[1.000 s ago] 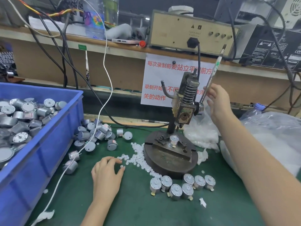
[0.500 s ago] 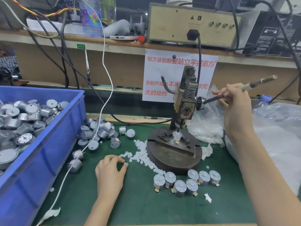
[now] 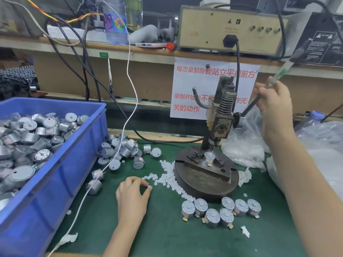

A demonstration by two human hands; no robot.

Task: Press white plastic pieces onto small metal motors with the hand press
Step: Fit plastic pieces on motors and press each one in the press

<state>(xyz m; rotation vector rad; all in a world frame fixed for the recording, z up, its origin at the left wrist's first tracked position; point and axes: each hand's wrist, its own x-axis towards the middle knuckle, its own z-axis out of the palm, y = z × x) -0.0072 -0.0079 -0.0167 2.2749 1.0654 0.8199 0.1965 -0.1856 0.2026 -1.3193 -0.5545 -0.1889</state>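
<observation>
Lever point(image 3: 248, 106) up from the near-level position of half a second ago; ram now clear of the motor in the fixture point(image 3: 209, 157). Head view, only one available. Right hand point(image 3: 274, 101) wrapped round the lever shaft, fingers fully curled, to the right of the hand press point(image 3: 220, 127) and above its base. Left hand point(image 3: 132, 193) rests on the green mat, front-left of the press, fingers curled; thumb and forefinger appear to pinch one of the white plastic pieces point(image 3: 170, 179), which lie scattered against the left edge of the press base. The seated motor stands upright under the ram, with a white spot at its centre; whether that is a fitted piece I cannot tell. Seven finished-looking motors point(image 3: 222, 212) stand in a cluster just in front of the press; loose motors point(image 3: 120, 151) are heaped to its left, beside the blue bin point(image 3: 100, 115). Judgement: the motors are rigid, smooth-sided cans, likely dense for their size, best taken by the round wall, clear of shaft and terminal tabs. The pieces look featherweight, slick, apt to roll; a fingertip pinch is the only practical hold.
</observation>
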